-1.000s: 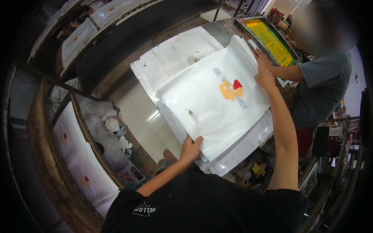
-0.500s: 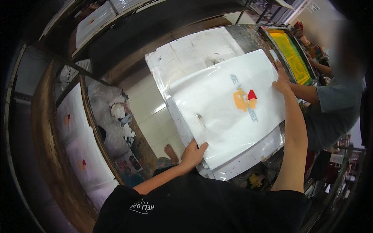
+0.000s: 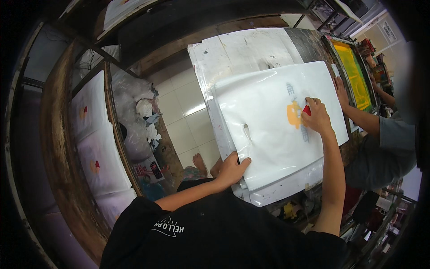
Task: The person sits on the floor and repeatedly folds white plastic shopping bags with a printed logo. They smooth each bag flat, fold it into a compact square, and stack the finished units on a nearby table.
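Observation:
A white plastic bag (image 3: 268, 121) with a cut-out handle slot and an orange, red and grey print lies on top of a stack of similar sheets on a worktable (image 3: 309, 42). My left hand (image 3: 232, 169) presses flat on the bag's near corner, fingers spread. My right hand (image 3: 316, 117) rests on the print near the bag's middle, covering part of the red and orange mark. Another person's hand (image 3: 341, 91) lies on the bag's far edge.
A yellow-green printing screen (image 3: 354, 74) sits on the table's far right. To my left, printed white bags (image 3: 96, 148) lie on a wooden rack, with crumpled plastic and scraps (image 3: 139, 116) on the tiled floor beside it.
My right hand slid from the bag's far corner inward onto the print. My left hand stayed on the near corner. The view shifted a little.

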The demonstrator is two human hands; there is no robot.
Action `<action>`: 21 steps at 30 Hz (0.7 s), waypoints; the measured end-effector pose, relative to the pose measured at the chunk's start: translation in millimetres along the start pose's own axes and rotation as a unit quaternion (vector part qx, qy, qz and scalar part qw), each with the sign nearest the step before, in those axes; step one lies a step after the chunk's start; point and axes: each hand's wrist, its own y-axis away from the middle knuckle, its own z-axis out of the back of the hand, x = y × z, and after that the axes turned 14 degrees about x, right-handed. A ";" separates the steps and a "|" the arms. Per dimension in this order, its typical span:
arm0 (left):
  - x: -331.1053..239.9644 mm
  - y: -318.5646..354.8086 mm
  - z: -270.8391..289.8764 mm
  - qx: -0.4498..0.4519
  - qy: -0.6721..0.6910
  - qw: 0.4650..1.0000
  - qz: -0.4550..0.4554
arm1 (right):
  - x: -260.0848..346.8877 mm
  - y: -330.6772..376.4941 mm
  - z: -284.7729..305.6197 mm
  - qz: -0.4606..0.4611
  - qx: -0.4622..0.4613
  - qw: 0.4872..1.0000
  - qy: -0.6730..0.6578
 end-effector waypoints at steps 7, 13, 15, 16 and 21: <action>-46.0 4.9 42.6 0.118 0.000 0.986 0.119 | 15.2 3.0 -2.8 -0.016 -0.004 1.000 -0.001; -47.6 -17.6 103.6 0.019 -0.165 0.986 -0.027 | 14.9 15.1 -25.1 0.010 -0.124 0.992 -0.026; -70.8 -34.7 130.4 -0.091 -0.229 0.958 -0.147 | 29.5 32.9 -30.5 0.028 -0.167 0.984 -0.058; -83.0 -46.2 142.6 -0.135 -0.273 0.930 -0.207 | 39.5 48.2 -30.4 0.029 -0.179 0.980 -0.084; -125.6 -112.6 184.7 0.027 -0.438 0.822 -0.365 | 77.1 127.3 -66.7 -0.056 -0.220 0.959 -0.171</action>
